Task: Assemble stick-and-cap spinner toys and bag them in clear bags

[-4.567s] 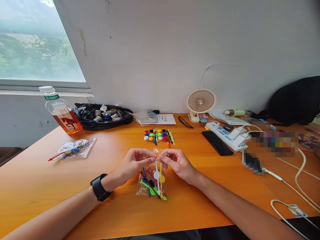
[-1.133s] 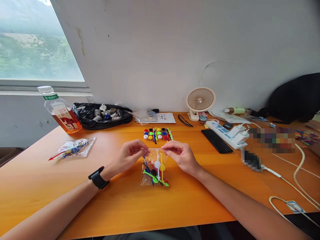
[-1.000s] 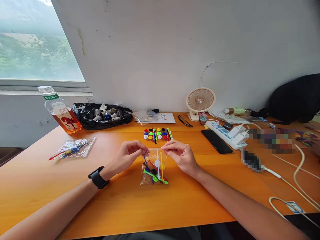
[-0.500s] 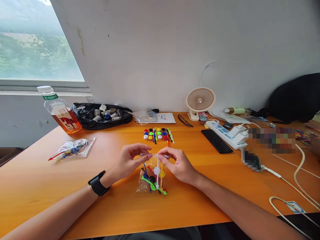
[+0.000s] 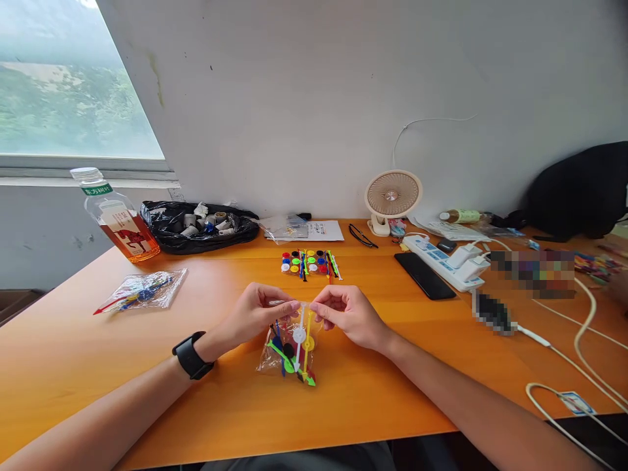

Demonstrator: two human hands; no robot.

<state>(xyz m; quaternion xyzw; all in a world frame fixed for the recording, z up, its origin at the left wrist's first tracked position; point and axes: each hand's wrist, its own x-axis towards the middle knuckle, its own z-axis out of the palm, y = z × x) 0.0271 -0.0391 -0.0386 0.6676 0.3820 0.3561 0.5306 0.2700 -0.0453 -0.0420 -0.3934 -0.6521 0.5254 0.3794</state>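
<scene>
A clear plastic bag [image 5: 275, 358] hangs between my hands over the near part of the table. Inside it are several plastic arrow spinners; a white spinner [image 5: 299, 336], a yellow spinner [image 5: 308, 343] and a green spinner [image 5: 289, 364] show best, with darker ones behind. My left hand [image 5: 265, 306], a black watch on its wrist, pinches the bag's top edge between thumb and fingers. On the same edge, a little to the right, my right hand [image 5: 346, 314] is closed in a pinch. Beyond them lie rows of coloured discs [image 5: 294, 261] and thin coloured sticks [image 5: 333, 265].
A second bag of spinners [image 5: 142, 290] lies at left, near a drink bottle [image 5: 122, 222] and a black bag of grey cylinders [image 5: 196, 229]. A small fan [image 5: 392, 196] stands at the back. Rightward are a phone [image 5: 424, 275], a power strip [image 5: 441, 261] and loose cables [image 5: 586, 327].
The bag's lower part has swung slightly left and tilted, and the spinners in it shifted. Both hands still pinch the top edge; the right fingers are curled a little more.
</scene>
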